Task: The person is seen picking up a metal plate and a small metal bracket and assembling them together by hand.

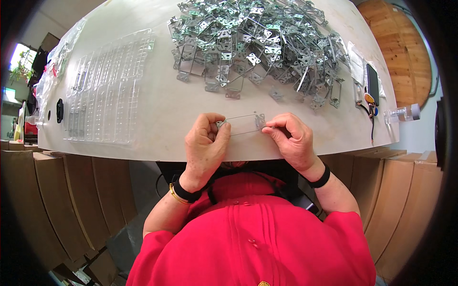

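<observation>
Between my two hands, just above the table's near edge, is a metal wire bracket (245, 124): two thin parallel rods joined by a small plate at each end. My left hand (206, 142) pinches its left end plate between thumb and fingers. At the other end, my right hand (292, 138) is closed with thumb and forefinger pressed on the right plate. Beyond them lies a large tangled heap of similar metal brackets (253, 43). A clear plastic tray (107, 90) with narrow slots stands at the left; some metal pieces sit in its left part.
Along the table's right side are a dark phone (372, 85), small tools with a cord (369, 102) and a clear plastic bottle (400, 114). A small black object (59, 110) lies left of the tray. Cardboard boxes (62, 200) stand below the table on both sides.
</observation>
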{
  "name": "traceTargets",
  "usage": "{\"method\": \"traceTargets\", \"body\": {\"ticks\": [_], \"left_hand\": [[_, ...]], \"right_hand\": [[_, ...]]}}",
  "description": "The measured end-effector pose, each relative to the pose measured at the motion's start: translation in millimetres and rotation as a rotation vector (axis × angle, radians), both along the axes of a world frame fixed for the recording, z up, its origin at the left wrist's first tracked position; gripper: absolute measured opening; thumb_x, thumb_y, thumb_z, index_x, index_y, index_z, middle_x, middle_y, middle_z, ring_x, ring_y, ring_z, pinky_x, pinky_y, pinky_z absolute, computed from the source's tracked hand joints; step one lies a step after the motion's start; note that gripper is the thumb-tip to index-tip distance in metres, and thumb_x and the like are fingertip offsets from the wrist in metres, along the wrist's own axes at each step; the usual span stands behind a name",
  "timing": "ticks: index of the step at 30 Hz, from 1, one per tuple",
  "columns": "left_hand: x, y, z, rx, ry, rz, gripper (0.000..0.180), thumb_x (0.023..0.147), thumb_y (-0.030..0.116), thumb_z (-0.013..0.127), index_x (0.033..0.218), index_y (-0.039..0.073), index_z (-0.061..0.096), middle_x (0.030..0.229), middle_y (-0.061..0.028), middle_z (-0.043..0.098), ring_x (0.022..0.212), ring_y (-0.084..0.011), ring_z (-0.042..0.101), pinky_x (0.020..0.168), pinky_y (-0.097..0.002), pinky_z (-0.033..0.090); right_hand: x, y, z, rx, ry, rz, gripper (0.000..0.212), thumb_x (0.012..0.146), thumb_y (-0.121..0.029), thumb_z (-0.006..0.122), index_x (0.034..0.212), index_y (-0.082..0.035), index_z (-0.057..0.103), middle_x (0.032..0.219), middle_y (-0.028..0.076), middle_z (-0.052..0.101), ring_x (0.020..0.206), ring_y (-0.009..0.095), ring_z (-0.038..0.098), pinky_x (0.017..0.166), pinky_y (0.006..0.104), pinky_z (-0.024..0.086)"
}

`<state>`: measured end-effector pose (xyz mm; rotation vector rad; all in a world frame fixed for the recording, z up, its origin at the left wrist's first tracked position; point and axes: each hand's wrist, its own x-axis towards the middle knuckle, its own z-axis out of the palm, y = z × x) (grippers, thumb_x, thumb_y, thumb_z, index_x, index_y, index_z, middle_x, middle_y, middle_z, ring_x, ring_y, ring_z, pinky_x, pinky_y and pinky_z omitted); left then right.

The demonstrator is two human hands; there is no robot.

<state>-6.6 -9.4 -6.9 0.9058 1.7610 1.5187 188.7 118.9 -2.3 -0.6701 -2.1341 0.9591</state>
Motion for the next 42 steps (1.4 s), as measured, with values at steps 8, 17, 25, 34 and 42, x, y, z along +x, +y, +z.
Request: {"method": "traceTargets", "body": {"ticks": [8, 17, 25, 34, 42], "left_hand": [[-0.8, -1.2, -3.4, -0.008, 0.02, 0.0, 0.017, 0.101, 0.004, 0.069, 0.115, -0.003, 0.063, 0.076, 0.0038, 0.058, 0.055, -0.0015, 0.051, 0.047, -0.0207, 0.038], [0.0, -0.6, 0.0, -0.004, 0.009, 0.01, 0.016, 0.101, 0.003, 0.069, 0.115, -0.002, 0.063, 0.075, 0.0039, 0.057, 0.055, -0.0015, 0.051, 0.047, -0.0207, 0.038], [0.5, 0.0, 0.9, 0.007, -0.001, 0.015, 0.015, 0.101, 0.003, 0.069, 0.114, -0.002, 0.064, 0.075, 0.0048, 0.057, 0.055, -0.001, 0.05, 0.048, -0.0206, 0.037], [1.1, -0.5, -0.5, -0.001, 0.028, 0.01, 0.015, 0.101, 0.004, 0.069, 0.114, -0.002, 0.064, 0.077, 0.0056, 0.056, 0.059, -0.0001, 0.05, 0.05, -0.0203, 0.037], [-3.3, -0.9, 11.7, -0.032, -0.082, -0.043, 0.024, 0.104, 0.009, 0.067, 0.125, -0.002, 0.064, 0.081, 0.0038, 0.059, 0.061, -0.002, 0.053, 0.051, -0.0205, 0.041]], "right_hand": [[-3.7, 1.9, 4.9, 0.149, 0.012, 0.066, 0.021, 0.087, 0.007, 0.077, 0.105, -0.003, 0.072, 0.098, 0.012, 0.073, 0.086, 0.029, 0.071, 0.075, 0.0355, 0.058], [0.9, 0.3, 4.0, 0.026, -0.043, 0.027, 0.02, 0.088, 0.005, 0.078, 0.105, -0.003, 0.073, 0.096, 0.012, 0.072, 0.086, 0.028, 0.071, 0.075, 0.0348, 0.058], [-4.2, 2.3, 3.4, 0.165, 0.012, 0.041, 0.018, 0.087, 0.003, 0.08, 0.102, -0.003, 0.072, 0.094, 0.011, 0.072, 0.084, 0.028, 0.07, 0.073, 0.0345, 0.057], [1.4, 0.4, 0.9, 0.041, -0.008, -0.023, 0.018, 0.091, -0.012, 0.084, 0.094, -0.005, 0.068, 0.091, 0.009, 0.07, 0.078, 0.022, 0.067, 0.067, 0.0304, 0.053], [-0.6, -0.2, 0.0, -0.052, 0.057, -0.025, 0.018, 0.097, -0.015, 0.08, 0.095, -0.004, 0.065, 0.101, 0.011, 0.075, 0.072, 0.012, 0.064, 0.065, 0.0262, 0.052]]}}
